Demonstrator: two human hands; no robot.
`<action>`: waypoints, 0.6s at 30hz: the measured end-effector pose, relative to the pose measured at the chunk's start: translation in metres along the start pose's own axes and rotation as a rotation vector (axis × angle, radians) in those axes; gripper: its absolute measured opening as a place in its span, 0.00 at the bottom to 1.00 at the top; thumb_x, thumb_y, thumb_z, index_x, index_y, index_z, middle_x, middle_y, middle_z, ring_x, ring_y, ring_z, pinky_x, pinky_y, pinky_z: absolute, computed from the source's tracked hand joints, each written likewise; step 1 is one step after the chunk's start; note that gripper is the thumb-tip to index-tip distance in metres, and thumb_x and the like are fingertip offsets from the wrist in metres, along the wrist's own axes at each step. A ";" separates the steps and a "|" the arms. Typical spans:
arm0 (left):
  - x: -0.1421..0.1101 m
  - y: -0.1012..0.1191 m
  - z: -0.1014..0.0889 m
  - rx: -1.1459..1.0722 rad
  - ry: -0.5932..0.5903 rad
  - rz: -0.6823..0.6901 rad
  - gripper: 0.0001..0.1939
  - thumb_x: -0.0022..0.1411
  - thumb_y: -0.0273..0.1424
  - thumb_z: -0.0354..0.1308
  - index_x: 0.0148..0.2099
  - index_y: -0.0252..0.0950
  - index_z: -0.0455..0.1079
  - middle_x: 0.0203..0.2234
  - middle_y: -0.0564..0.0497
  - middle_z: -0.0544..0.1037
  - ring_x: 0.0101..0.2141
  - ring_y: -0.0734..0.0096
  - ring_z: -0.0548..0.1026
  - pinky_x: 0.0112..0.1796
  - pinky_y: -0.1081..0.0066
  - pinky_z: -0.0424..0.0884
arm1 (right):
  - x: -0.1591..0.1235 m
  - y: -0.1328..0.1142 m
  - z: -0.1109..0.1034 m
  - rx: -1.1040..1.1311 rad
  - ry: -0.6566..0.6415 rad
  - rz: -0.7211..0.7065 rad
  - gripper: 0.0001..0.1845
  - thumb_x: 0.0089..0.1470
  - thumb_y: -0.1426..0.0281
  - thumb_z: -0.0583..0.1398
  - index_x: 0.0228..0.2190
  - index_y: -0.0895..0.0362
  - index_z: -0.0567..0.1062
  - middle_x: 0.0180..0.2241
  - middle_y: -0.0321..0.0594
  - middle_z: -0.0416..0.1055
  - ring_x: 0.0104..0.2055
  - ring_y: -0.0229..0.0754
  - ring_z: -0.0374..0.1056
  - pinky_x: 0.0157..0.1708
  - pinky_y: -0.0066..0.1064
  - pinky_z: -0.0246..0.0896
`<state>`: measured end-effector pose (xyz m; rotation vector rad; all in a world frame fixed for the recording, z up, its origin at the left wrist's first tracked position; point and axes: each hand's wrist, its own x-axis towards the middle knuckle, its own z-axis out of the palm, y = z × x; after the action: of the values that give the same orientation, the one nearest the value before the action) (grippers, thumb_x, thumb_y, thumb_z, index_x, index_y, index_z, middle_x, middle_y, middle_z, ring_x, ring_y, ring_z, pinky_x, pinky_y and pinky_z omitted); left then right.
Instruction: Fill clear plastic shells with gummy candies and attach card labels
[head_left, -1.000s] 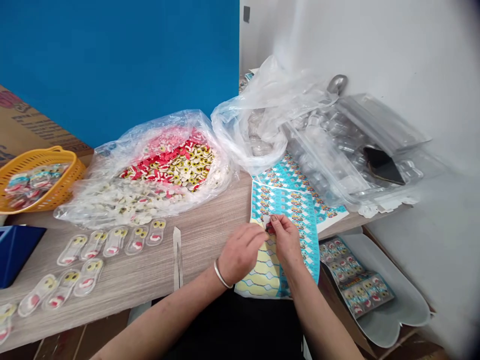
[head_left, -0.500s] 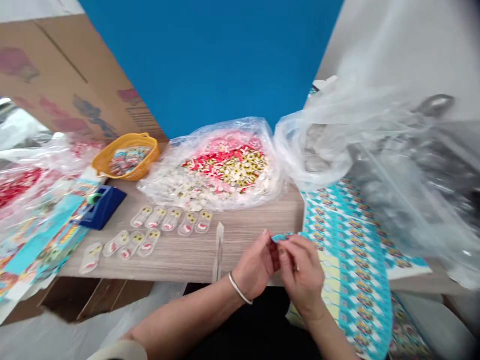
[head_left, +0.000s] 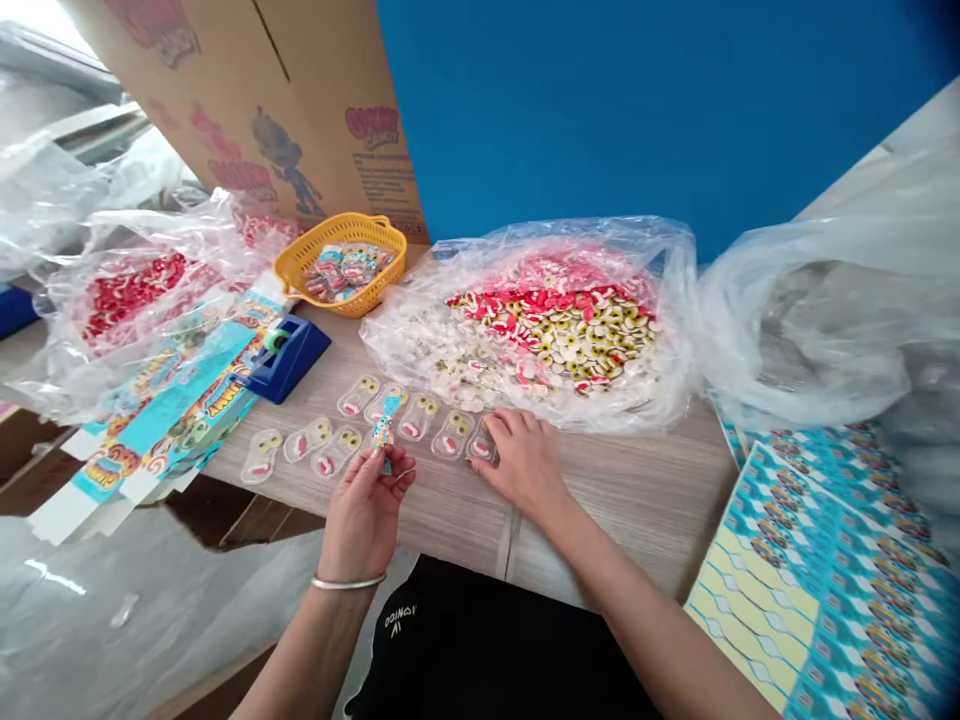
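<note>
My left hand [head_left: 366, 505] pinches a small blue printed sticker [head_left: 385, 428] and holds it upright above the table. My right hand [head_left: 523, 462] rests on the wooden table [head_left: 615, 500], its fingertips closed on the rightmost clear blister pack [head_left: 481, 444]. Several more clear blister packs [head_left: 337, 440] with candy eyes and mouths lie in two rows to the left of it. Just behind stands an open plastic bag of red, yellow and white candies [head_left: 555, 325]. Sheets of blue stickers [head_left: 832, 570] lie at the right.
A yellow basket [head_left: 341, 262] with finished packs sits at the back, a blue tape dispenser [head_left: 289, 355] beside it. Printed flat cartons [head_left: 161, 400], another candy bag [head_left: 142, 290] and a cardboard box [head_left: 285, 110] are at the left. A clear plastic bag [head_left: 817, 310] bulges at the right.
The view swung left. My hands left the sticker sheet; the left one now carries a peeled sticker, and the right one has reached onto the blister packs.
</note>
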<state>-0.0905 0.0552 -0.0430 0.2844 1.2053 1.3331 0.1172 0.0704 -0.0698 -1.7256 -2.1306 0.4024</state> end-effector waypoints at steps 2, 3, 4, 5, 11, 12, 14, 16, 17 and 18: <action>0.000 0.001 -0.002 0.013 -0.005 0.002 0.13 0.49 0.33 0.70 0.35 0.35 0.71 0.31 0.53 0.78 0.31 0.73 0.77 0.35 0.73 0.73 | -0.002 -0.003 0.002 -0.045 -0.051 -0.024 0.25 0.50 0.58 0.67 0.47 0.55 0.73 0.52 0.48 0.69 0.53 0.56 0.61 0.50 0.47 0.54; -0.002 -0.001 -0.003 0.027 -0.016 -0.002 0.13 0.49 0.33 0.70 0.35 0.35 0.71 0.31 0.53 0.78 0.31 0.73 0.77 0.35 0.73 0.73 | -0.007 -0.005 0.003 -0.051 -0.070 -0.035 0.25 0.50 0.58 0.67 0.47 0.55 0.73 0.52 0.48 0.69 0.53 0.56 0.61 0.50 0.46 0.54; -0.003 -0.003 -0.002 0.047 -0.037 -0.011 0.13 0.50 0.34 0.70 0.35 0.35 0.71 0.31 0.53 0.78 0.31 0.74 0.76 0.35 0.73 0.73 | -0.014 -0.007 0.003 -0.048 -0.087 -0.043 0.25 0.50 0.58 0.68 0.47 0.55 0.73 0.52 0.47 0.69 0.53 0.55 0.61 0.50 0.46 0.54; -0.005 -0.007 -0.002 0.075 -0.069 -0.026 0.12 0.52 0.34 0.69 0.35 0.35 0.71 0.30 0.53 0.77 0.31 0.74 0.76 0.35 0.73 0.72 | -0.023 -0.009 0.004 -0.038 -0.102 -0.051 0.26 0.49 0.58 0.68 0.48 0.54 0.72 0.53 0.47 0.69 0.53 0.55 0.61 0.50 0.45 0.54; -0.015 -0.019 -0.002 0.365 -0.397 -0.179 0.10 0.60 0.37 0.62 0.36 0.34 0.70 0.29 0.51 0.76 0.29 0.74 0.73 0.34 0.73 0.69 | -0.068 -0.007 0.002 0.149 -0.078 -0.026 0.23 0.52 0.58 0.66 0.48 0.54 0.73 0.53 0.48 0.69 0.55 0.55 0.62 0.52 0.48 0.56; -0.016 -0.017 -0.002 0.447 -0.471 -0.198 0.11 0.61 0.38 0.61 0.36 0.34 0.70 0.29 0.51 0.76 0.29 0.74 0.72 0.33 0.73 0.68 | -0.071 -0.003 -0.002 0.213 -0.018 0.025 0.18 0.56 0.60 0.63 0.47 0.54 0.73 0.51 0.48 0.70 0.54 0.54 0.63 0.52 0.47 0.57; -0.018 -0.013 -0.003 0.641 -0.633 -0.234 0.12 0.63 0.39 0.59 0.36 0.34 0.70 0.28 0.51 0.75 0.29 0.73 0.72 0.33 0.73 0.67 | -0.076 0.005 -0.012 0.349 0.136 0.150 0.12 0.62 0.65 0.56 0.45 0.54 0.73 0.49 0.47 0.70 0.52 0.50 0.65 0.52 0.45 0.59; -0.019 -0.008 -0.004 0.840 -0.783 -0.255 0.13 0.64 0.40 0.56 0.37 0.34 0.70 0.28 0.51 0.74 0.29 0.73 0.71 0.33 0.73 0.67 | -0.078 0.011 -0.022 0.454 0.229 0.216 0.12 0.64 0.66 0.53 0.46 0.53 0.72 0.50 0.46 0.70 0.54 0.49 0.65 0.53 0.44 0.59; -0.019 -0.006 -0.003 0.924 -0.838 -0.255 0.14 0.65 0.41 0.55 0.37 0.35 0.70 0.27 0.52 0.74 0.29 0.73 0.70 0.32 0.73 0.66 | -0.079 0.011 -0.026 0.491 0.218 0.206 0.13 0.64 0.65 0.53 0.47 0.53 0.72 0.51 0.46 0.69 0.55 0.49 0.64 0.54 0.45 0.59; -0.020 -0.004 -0.003 0.993 -0.879 -0.244 0.14 0.65 0.41 0.54 0.37 0.35 0.70 0.27 0.52 0.73 0.28 0.73 0.70 0.32 0.73 0.66 | -0.079 0.010 -0.029 0.518 0.176 0.176 0.14 0.64 0.64 0.54 0.49 0.52 0.72 0.52 0.45 0.69 0.56 0.49 0.63 0.55 0.45 0.58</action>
<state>-0.0859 0.0360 -0.0376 1.2351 0.9765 0.2045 0.1535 -0.0054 -0.0561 -1.5731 -1.5767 0.7458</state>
